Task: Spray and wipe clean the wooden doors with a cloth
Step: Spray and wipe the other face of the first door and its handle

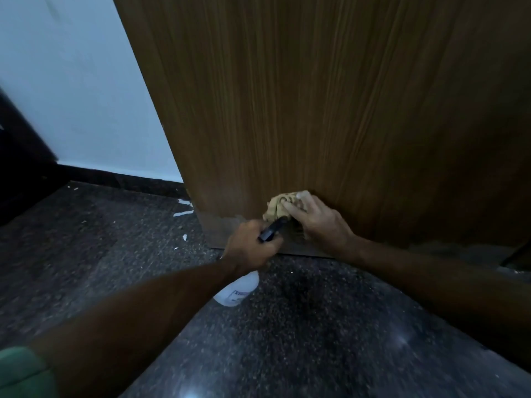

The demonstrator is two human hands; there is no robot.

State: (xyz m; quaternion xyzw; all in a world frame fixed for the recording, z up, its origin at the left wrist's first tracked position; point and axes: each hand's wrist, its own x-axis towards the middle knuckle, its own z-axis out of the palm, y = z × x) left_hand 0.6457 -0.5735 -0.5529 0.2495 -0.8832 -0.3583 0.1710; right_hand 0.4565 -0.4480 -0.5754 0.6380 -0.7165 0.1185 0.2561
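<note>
A brown wooden door (316, 110) fills the upper middle and right of the view, its bottom edge worn and chipped. My right hand (319, 219) presses a crumpled tan cloth (277, 208) against the door close to its bottom edge. My left hand (250, 248) grips a spray bottle (237, 290) by its dark trigger head, whose nozzle points at the door just under the cloth. The bottle's white body hangs below my wrist, partly hidden by my forearm.
A dark speckled stone floor (287, 340) spreads below. A pale wall (86, 96) with a dark skirting (115, 178) stands to the left of the door. Small white flakes (182, 209) lie on the floor by the door's lower left corner.
</note>
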